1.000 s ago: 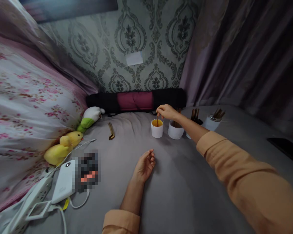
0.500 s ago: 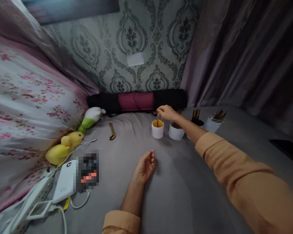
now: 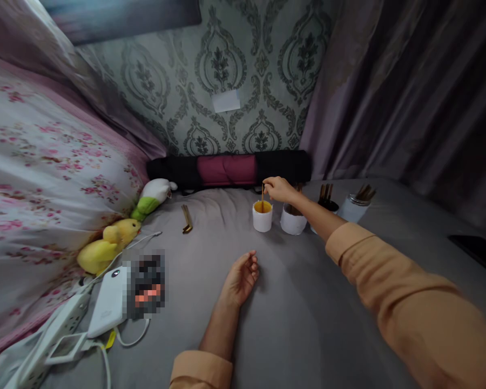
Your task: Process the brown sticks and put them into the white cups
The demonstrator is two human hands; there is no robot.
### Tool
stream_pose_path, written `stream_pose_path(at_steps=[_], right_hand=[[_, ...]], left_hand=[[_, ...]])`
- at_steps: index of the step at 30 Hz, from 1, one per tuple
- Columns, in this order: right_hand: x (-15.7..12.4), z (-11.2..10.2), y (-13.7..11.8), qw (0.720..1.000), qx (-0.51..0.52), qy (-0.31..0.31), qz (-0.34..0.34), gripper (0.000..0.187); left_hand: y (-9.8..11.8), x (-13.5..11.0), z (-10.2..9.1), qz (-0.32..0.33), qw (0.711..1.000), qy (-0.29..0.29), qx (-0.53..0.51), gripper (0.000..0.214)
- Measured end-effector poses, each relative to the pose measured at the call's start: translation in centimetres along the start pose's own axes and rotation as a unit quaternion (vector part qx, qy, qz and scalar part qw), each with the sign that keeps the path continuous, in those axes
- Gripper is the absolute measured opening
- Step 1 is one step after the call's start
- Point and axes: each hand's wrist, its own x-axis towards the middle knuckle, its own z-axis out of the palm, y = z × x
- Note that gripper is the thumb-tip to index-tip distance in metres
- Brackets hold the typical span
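Observation:
My right hand (image 3: 279,189) reaches far forward over a white cup (image 3: 262,217) with a yellow inside. Its fingers pinch a thin brown stick (image 3: 262,195) that stands upright in that cup. Beside the cup stand a second white cup (image 3: 292,220), a dark cup (image 3: 327,206) and a pale jar (image 3: 354,206), each holding brown sticks. My left hand (image 3: 240,279) rests on the grey bed sheet (image 3: 291,302), fingers loosely curled, with nothing in it. A few gold-brown sticks (image 3: 186,218) lie loose on the sheet to the left.
A floral quilt (image 3: 44,178) rises on the left, with a yellow plush duck (image 3: 105,246) and a green-and-white plush (image 3: 152,195) at its foot. A power strip, white power bank (image 3: 107,302) and cables lie front left. A black-and-maroon bolster (image 3: 229,168) lines the wall. A dark flat object (image 3: 476,249) lies at the right.
My right hand has lifted slightly, raising the stick a little higher in the yellow cup. The left hand stays where it was.

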Motion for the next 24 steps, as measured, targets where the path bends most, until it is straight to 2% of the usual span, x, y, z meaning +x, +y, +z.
stream_pose_path(at_steps=[10, 14, 18, 20, 24], right_hand=[[-0.6, -0.4, -0.1, 0.999, 0.025, 0.022, 0.041, 0.033], [-1.1, -0.2, -0.3, 0.994, 0.053, 0.093, 0.035, 0.027], [-2.4, 0.3, -1.0, 0.977, 0.115, 0.17, 0.056, 0.025], [-3.6, 0.7, -1.6, 0.97, 0.164, 0.172, 0.057, 0.026], [-6.6, 2.1, -3.1, 0.958, 0.253, 0.129, 0.046, 0.029]], left_hand=[[0.0, 0.0, 0.0, 0.0, 1.0, -0.001, -0.005, 0.015], [0.0, 0.0, 0.0, 0.001, 1.0, 0.002, -0.004, 0.015], [0.0, 0.2, -0.2, 0.003, 1.0, -0.004, -0.007, 0.015], [-0.1, 0.3, -0.4, 0.004, 1.0, -0.008, -0.005, 0.016], [-0.2, 0.3, -0.5, 0.007, 1.0, -0.013, -0.005, 0.017]])
